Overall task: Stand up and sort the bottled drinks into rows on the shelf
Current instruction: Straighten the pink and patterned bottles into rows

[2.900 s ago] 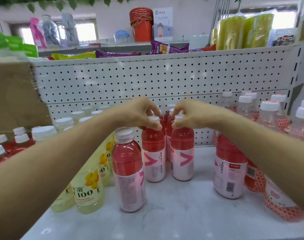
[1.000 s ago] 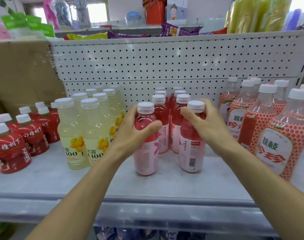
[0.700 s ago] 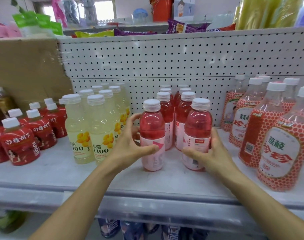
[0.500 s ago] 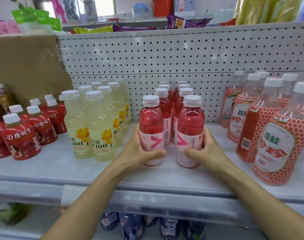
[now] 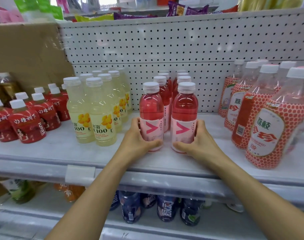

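Note:
Two rows of pink drink bottles with white caps stand upright in the middle of the white shelf [image 5: 44, 153]. My left hand [image 5: 139, 141] grips the lower part of the front left pink bottle [image 5: 151, 108]. My right hand [image 5: 198, 142] grips the lower part of the front right pink bottle [image 5: 184, 110]. Both front bottles stand side by side with their pink V labels facing me. More pink bottles [image 5: 162, 84] line up behind them toward the pegboard back wall.
Pale yellow bottles [image 5: 102, 111] stand in rows to the left, and small red juice bottles [image 5: 28, 122] farther left. Large red-dotted bottles [image 5: 272, 122] crowd the right side. A cardboard panel [image 5: 26, 54] leans at the back left. Dark bottles [image 5: 165, 208] sit on the shelf below.
Both hands slid from the caps down to the bottles' lower parts. The two front bottles were turned until their V labels face forward. The view dropped lower and pulled back.

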Tool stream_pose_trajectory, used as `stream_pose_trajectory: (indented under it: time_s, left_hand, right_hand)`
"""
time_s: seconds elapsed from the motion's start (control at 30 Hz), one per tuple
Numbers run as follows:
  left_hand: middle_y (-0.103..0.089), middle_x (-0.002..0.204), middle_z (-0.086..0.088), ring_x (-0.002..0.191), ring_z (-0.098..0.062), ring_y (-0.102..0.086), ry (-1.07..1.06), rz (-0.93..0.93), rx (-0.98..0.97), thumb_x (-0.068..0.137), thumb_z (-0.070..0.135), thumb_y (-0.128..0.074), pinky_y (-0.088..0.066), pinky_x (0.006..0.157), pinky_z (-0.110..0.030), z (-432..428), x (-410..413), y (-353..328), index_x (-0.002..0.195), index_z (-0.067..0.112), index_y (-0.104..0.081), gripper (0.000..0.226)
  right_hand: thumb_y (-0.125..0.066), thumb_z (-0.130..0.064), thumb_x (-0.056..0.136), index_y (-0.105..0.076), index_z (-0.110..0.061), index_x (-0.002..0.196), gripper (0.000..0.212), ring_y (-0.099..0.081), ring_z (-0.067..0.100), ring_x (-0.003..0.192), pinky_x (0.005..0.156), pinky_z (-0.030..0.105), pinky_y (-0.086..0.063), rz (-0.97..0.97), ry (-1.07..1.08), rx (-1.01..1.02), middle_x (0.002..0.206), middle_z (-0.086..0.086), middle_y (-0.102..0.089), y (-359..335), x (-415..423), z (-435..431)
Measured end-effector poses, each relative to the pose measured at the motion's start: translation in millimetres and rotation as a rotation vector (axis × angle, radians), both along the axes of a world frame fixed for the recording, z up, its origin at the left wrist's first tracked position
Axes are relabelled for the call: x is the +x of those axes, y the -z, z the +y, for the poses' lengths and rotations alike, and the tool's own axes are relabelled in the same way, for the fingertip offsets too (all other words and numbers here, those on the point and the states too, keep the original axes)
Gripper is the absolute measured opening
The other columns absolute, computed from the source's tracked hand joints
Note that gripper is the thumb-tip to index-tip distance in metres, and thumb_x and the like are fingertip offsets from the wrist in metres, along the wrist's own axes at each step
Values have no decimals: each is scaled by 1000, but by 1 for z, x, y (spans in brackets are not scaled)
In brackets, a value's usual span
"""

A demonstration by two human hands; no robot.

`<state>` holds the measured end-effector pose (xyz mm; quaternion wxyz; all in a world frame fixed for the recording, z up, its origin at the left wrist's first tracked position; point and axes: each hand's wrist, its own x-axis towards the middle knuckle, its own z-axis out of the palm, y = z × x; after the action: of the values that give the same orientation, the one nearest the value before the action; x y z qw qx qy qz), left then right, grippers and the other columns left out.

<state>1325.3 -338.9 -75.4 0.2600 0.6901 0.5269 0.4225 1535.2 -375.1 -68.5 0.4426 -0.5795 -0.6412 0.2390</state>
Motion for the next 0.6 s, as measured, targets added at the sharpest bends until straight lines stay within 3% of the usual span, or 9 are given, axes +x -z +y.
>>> stream_pose_trajectory:
  time_s: [0.13,0.27,0.33,0.53,0.6]
  left_hand:
    - [-64,109,11,95,-4,-64,-43,44,75,46,49,-94,-57,83,-31,1,2,-2,117,31,-48,87]
    - [-61,106,17,93,4,-60,-23,32,93,56,30,-96,-50,80,-17,1,2,-3,125,25,-44,87]
    - [-61,106,17,94,3,-60,-9,17,89,58,26,-96,-50,80,-17,5,2,-2,128,22,-44,87]
    - [-59,112,15,102,-6,-60,30,16,63,65,25,-92,-43,80,-16,10,3,0,130,25,-41,83]
    - [-57,122,11,114,-10,-58,45,7,74,66,27,-91,-45,90,-22,8,4,-1,138,25,-36,90]
  right_hand:
    - [-89,-49,55,-40,-27,118,83,-57,7,102,87,30,-51,-132,78,28,112,-11,-55,1,-2,-2]
    - [-90,-34,65,-43,-22,116,71,-59,1,92,76,19,-50,-84,86,-8,107,-11,-61,-1,-5,0]
    - [-89,-31,66,-44,-22,118,69,-58,-1,91,73,15,-47,-69,90,-15,106,-11,-61,-2,-6,2]
    - [-88,-32,69,-43,-25,121,69,-59,0,98,76,13,-46,-39,82,-58,110,-13,-60,-2,-8,1]
    - [-87,-35,71,-39,-25,132,79,-59,7,109,87,20,-49,-25,57,-86,121,-11,-59,-5,-8,-7]
